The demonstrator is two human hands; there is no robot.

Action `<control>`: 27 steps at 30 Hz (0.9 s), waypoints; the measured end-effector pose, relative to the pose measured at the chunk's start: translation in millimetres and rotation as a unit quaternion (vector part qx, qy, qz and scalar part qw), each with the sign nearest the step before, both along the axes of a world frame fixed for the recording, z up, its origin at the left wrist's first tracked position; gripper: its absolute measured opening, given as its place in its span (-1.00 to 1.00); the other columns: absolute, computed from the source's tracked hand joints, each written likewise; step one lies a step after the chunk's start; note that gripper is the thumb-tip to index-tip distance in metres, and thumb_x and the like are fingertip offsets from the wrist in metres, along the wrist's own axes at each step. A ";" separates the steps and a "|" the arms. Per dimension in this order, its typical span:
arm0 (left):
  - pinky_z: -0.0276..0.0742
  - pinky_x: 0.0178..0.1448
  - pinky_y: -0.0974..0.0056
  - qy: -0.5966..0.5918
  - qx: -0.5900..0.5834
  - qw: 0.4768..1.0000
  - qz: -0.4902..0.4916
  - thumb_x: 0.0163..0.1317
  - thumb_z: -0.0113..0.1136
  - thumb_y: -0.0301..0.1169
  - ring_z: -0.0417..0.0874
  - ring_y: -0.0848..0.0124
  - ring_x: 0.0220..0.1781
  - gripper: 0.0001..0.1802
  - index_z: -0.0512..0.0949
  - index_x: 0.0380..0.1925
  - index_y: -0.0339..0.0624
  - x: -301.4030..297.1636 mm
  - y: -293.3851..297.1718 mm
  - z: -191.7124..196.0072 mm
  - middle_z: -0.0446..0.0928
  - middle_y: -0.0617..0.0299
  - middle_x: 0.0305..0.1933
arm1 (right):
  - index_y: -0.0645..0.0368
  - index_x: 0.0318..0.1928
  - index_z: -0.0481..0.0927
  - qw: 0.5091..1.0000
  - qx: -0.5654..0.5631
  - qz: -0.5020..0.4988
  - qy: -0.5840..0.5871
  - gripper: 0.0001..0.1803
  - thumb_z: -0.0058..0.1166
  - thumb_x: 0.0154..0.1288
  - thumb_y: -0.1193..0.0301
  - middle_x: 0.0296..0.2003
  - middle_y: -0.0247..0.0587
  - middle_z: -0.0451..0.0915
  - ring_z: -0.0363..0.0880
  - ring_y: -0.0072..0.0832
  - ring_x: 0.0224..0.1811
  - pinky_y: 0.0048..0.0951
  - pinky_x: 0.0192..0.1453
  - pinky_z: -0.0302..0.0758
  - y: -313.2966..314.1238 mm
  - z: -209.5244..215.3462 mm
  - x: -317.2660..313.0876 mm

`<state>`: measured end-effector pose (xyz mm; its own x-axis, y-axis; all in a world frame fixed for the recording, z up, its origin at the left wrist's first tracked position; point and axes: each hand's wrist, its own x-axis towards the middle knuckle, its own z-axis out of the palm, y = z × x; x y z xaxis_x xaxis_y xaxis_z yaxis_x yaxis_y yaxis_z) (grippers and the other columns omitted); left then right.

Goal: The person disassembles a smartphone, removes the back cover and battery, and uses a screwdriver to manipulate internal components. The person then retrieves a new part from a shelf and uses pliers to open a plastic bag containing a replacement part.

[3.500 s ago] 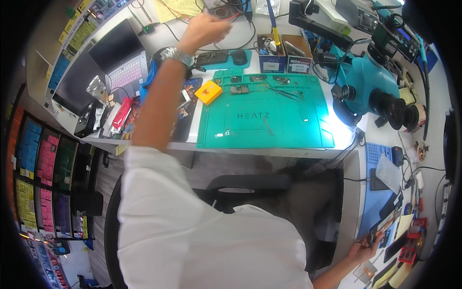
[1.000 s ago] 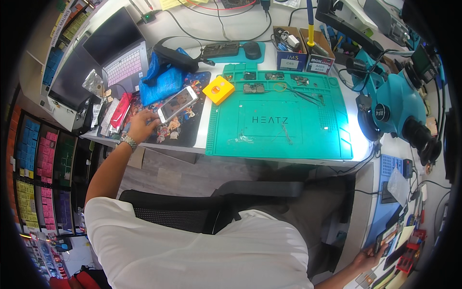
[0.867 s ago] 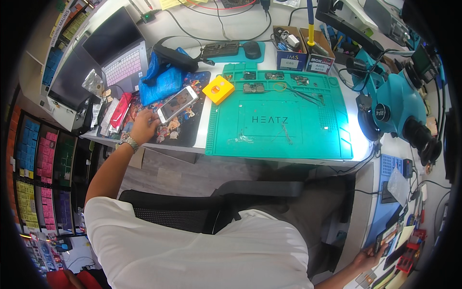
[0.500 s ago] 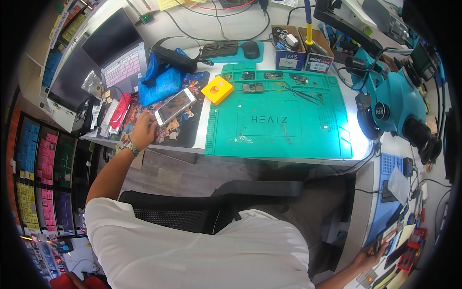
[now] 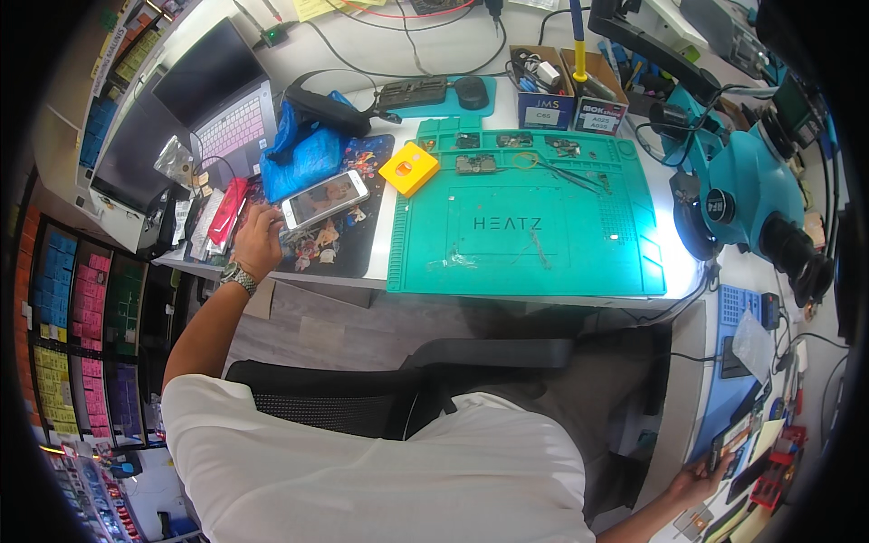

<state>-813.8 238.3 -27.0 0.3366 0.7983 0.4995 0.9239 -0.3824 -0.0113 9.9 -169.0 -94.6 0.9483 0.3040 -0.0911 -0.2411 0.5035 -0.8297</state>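
Note:
A white-framed smartphone (image 5: 328, 200) lies aslant on the dark patterned mat (image 5: 348, 258). Close by its lower left end is my left hand (image 5: 260, 241), wearing a metal watch, fingers bent a little and apart from one another, holding nothing that I can see. Just beyond those fingers rests a red item (image 5: 227, 210). Far off at the lower right, my right hand (image 5: 695, 482) is closed around a dark, flat, phone-like thing (image 5: 716, 452); the fingers partly cover it. A yellow block (image 5: 409, 169) with a hole sits right of the smartphone.
A green repair mat (image 5: 434, 262) carries small boards and tweezers (image 5: 568, 175). Left stands a laptop (image 5: 231, 127) beside a blue plastic bag (image 5: 303, 163). A teal microscope (image 5: 756, 185) rises at the right. A black chair armrest (image 5: 489, 352) lies before the desk.
The smartphone has turned to a flatter slant, its lower left end shifting left. My left hand has drawn slightly left of it. My right hand has barely moved.

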 end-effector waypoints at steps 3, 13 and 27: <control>0.67 0.03 -0.08 -0.014 -0.054 0.998 0.013 0.43 0.29 -0.51 0.72 -0.12 0.01 -0.83 0.62 -0.01 -0.17 -7.9 1.9 -6.3 0.62 -0.03 0.02 | 0.42 0.20 0.66 1.000 0.011 0.004 -0.004 -0.63 0.23 0.69 0.32 -0.34 -0.34 0.59 0.14 -0.72 -0.58 -0.61 -0.53 0.11 -2.0 -2.8 2.5; 0.63 0.06 0.00 -0.050 -0.140 0.989 0.011 0.44 0.35 -0.47 0.71 -0.12 -0.02 -0.83 0.67 -0.03 -0.24 -9.8 -1.6 -19.4 0.64 -0.06 -0.07 | 0.31 0.10 0.65 1.000 -0.011 -0.012 -0.002 -0.75 0.22 0.69 0.34 -0.37 -0.41 0.54 0.16 -0.72 -0.54 -0.57 -0.49 0.10 5.1 7.8 -9.3; 0.62 -0.09 0.04 -0.041 0.029 0.998 -0.026 0.32 0.34 -0.66 0.71 -0.04 -0.17 -0.86 0.65 -0.16 -0.27 3.7 4.7 4.3 0.60 -0.01 -0.19 | 0.29 0.07 0.66 1.000 -0.007 0.001 -0.012 -0.74 0.25 0.68 0.31 -0.35 -0.42 0.57 0.18 -0.74 -0.54 -0.61 -0.49 0.10 0.0 1.6 -6.4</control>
<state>-810.0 242.9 -22.7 0.3334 0.7498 0.5716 0.9013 -0.4314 0.0402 3.5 -169.1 -93.0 0.9496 0.3050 -0.0725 -0.2221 0.4913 -0.8422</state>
